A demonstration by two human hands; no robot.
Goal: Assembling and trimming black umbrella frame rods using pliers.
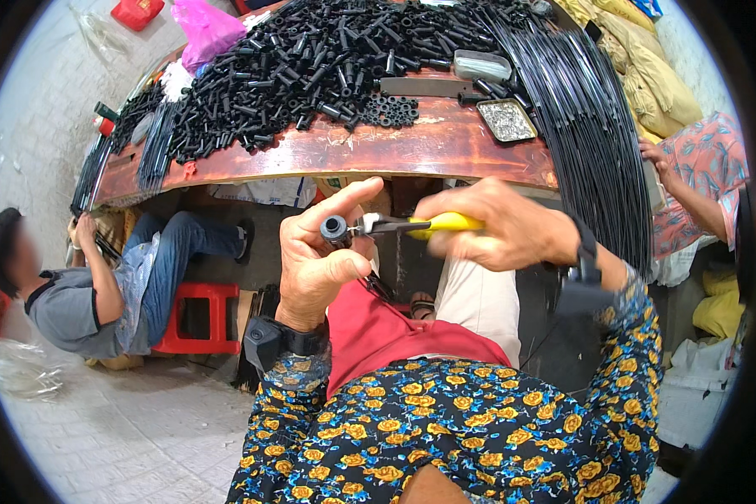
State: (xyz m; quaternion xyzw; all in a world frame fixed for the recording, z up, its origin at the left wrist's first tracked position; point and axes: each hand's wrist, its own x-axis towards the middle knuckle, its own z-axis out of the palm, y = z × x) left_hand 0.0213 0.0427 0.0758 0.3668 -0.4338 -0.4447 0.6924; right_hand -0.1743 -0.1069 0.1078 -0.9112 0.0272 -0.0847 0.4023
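Note:
My left hand [304,267] is closed around a black tube-shaped part [334,228], its open round end facing up between thumb and fingers. In my right hand [512,225], which is smeared by motion, is a pair of pliers with yellow handles [452,222]. Their metal jaws point left, close against the side of the tube; a small shiny bit shows there, too small to make out. Both hands are held above my lap, in front of the table edge. What the fingers of my left hand cover of the tube is hidden.
A reddish wooden table [445,134] carries a heap of black tube parts [311,76], a metal tray of small pieces [506,121] and a clear plastic box [481,65]. Long black rods [596,143] hang over its right edge. Co-workers sit at both sides, the left beside a red stool [200,319].

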